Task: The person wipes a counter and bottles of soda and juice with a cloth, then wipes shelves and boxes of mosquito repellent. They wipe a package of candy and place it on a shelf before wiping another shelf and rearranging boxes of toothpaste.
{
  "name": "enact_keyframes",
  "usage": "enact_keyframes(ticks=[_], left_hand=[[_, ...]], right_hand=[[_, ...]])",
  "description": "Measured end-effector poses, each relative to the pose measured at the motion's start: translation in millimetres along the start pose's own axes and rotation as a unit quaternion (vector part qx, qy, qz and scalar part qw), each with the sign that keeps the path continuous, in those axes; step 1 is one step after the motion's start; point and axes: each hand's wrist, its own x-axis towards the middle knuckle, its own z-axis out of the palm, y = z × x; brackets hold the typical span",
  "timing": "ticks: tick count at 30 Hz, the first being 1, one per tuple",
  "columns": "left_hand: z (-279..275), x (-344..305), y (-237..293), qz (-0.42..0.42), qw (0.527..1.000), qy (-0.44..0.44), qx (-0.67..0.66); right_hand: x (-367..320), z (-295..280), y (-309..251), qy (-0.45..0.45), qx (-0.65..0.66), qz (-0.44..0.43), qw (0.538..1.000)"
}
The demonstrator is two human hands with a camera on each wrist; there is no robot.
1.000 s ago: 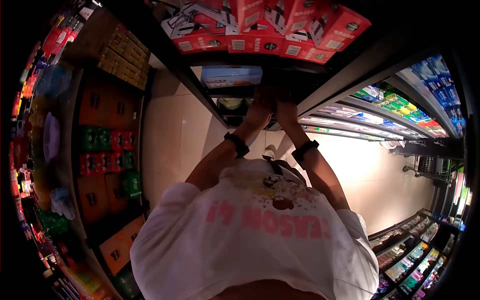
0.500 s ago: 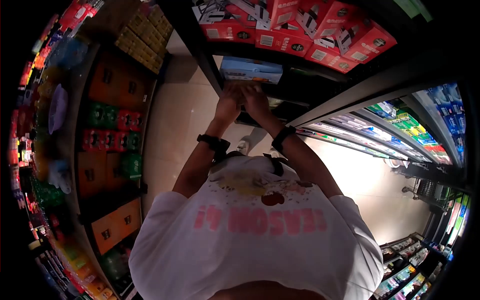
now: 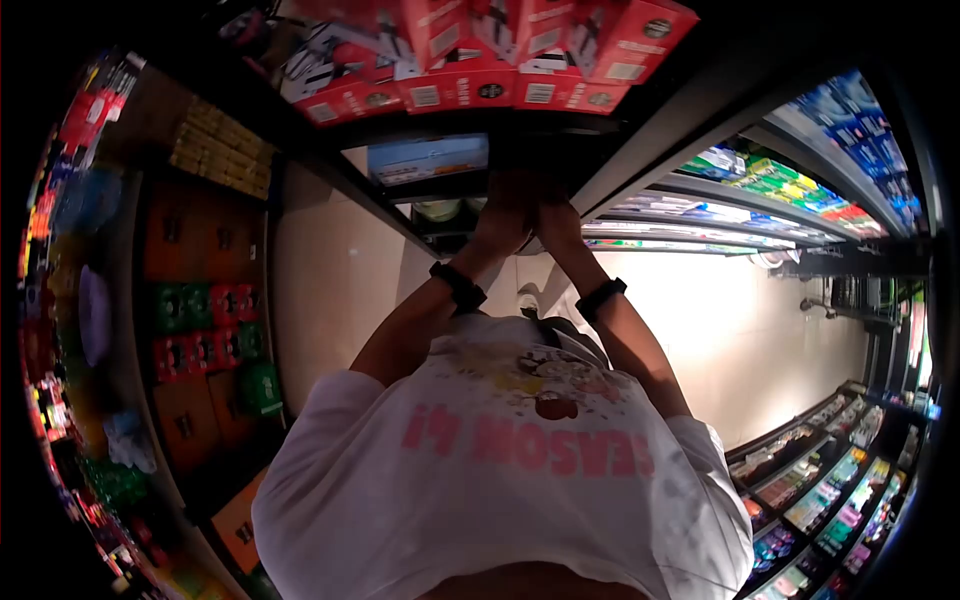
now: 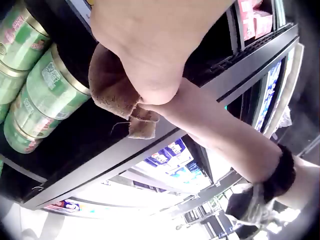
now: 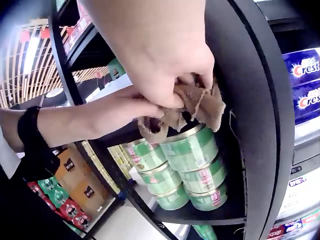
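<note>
A brown cloth, bunched and frayed at its edges, is between my two hands at a dark shelf. My right hand pinches it with curled fingers beside the shelf's right-hand post. From the left, my left hand grips the cloth's other side, its fingers partly covered by the fabric. A loose flap of brown cloth hangs below both hands in the left wrist view. Green cans with gold rims stand stacked on the level below. In the head view, the left hand and right hand sit close together in shadow.
Red boxes fill the shelf above, and a blue box lies left of the hands. Toothpaste boxes line the shelf past the post. Across the aisle are drink packs and brown cartons.
Both hands shifted left beneath the blue box half a second ago, then came back right toward the shelf's post. The head view swung along with them.
</note>
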Motion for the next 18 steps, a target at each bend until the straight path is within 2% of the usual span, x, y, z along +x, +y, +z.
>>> enact_keyframes(ticks=[1, 2, 3, 4, 5, 7, 9, 11, 15, 17, 18], left_hand=[[5.6, 3.5, 2.7, -0.019, 0.999, -0.034, 0.029], [-8.5, 13.7, 13.0, -0.012, 0.999, -0.037, 0.025], [-25.5, 23.7, 19.8, -0.019, 0.997, -0.053, -0.047], [-37.9, 29.6, 24.8, -0.027, 0.990, -0.072, -0.118], [-29.1, 28.1, 17.8, -0.022, 0.989, -0.079, -0.121], [7.1, 25.8, -12.9, 0.001, 0.999, -0.025, -0.028], [26.8, 23.6, -34.4, 0.019, 0.998, -0.055, 0.018], [29.2, 21.3, -36.1, 0.052, 0.996, -0.037, 0.067], [24.5, 14.0, -39.0, 0.114, 0.991, -0.021, 0.064], [24.0, 6.8, -38.6, 0.058, 0.986, -0.126, 0.097], [20.0, 9.5, -35.4, 0.015, 0.981, -0.183, 0.061]], right_hand=[[2.9, -2.3, 2.9, 0.004, -0.004, 0.008, 1.000], [6.7, -2.6, 0.8, -0.044, -0.015, 0.042, 0.998], [10.8, -2.0, -2.3, -0.093, -0.024, 0.076, 0.992], [13.7, 1.0, -3.6, 0.005, 0.042, 0.018, 0.999], [21.4, 11.8, 3.6, 0.007, 0.041, 0.027, 0.999], [36.5, 30.3, 16.0, -0.021, 0.026, 0.033, 0.999], [38.7, 20.0, 9.4, -0.044, 0.012, 0.055, 0.997], [35.9, 36.0, 19.8, 0.022, 0.045, 0.012, 0.999], [15.9, 47.4, 17.3, 0.072, -0.036, 0.056, 0.995], [8.1, 18.8, -1.2, 0.006, -0.137, 0.021, 0.990], [6.0, 16.5, -2.3, 0.026, -0.144, 0.000, 0.989]])
